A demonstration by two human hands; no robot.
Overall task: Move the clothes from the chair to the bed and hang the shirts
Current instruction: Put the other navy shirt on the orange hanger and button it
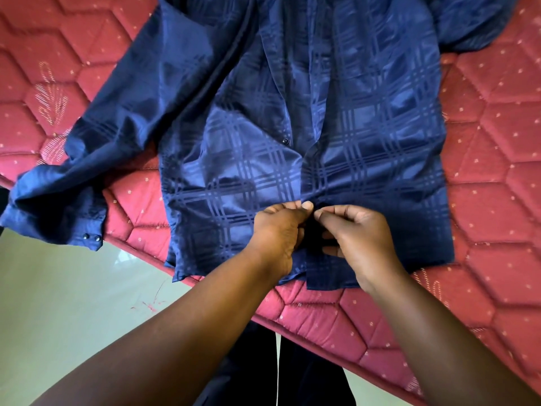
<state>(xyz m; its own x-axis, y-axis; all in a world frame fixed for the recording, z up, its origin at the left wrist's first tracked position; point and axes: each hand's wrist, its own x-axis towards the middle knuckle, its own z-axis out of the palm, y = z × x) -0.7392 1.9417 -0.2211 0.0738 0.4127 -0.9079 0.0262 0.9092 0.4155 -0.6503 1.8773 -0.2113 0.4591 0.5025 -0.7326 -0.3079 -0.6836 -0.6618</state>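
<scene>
Shirt (292, 127), dark blue, glossy, woven with a faint check, spread front-up on the bed (491, 136). Long axis running straight away from the viewer: hem nearest, hanging just over the mattress edge; collar end far off, cut by the top of the view. Front opening down the middle, parted above, one small dark button (285, 140) showing on the left panel about halfway up. One sleeve (87, 171) flung out to the left, its cuff with two buttons drooping over the mattress edge above pale floor (58, 303).

Both hands at the placket near the hem, side by side and almost touching. Left hand (278, 230) pinched on the left edge of the opening, thumb and fingertips pressed together on the cloth. Right hand (355, 238) pinched likewise on the right edge, fingers curled. Neither noticeably nearer to the work; both right on the centre line. Probably fastening or undoing a low button, though the button itself hidden between the fingers. Next button up lying straight ahead along the placket, away from the viewer.

Mattress red, quilted in hexagons, with small pale flecks. Dark clothing of the person visible below, between the forearms.
</scene>
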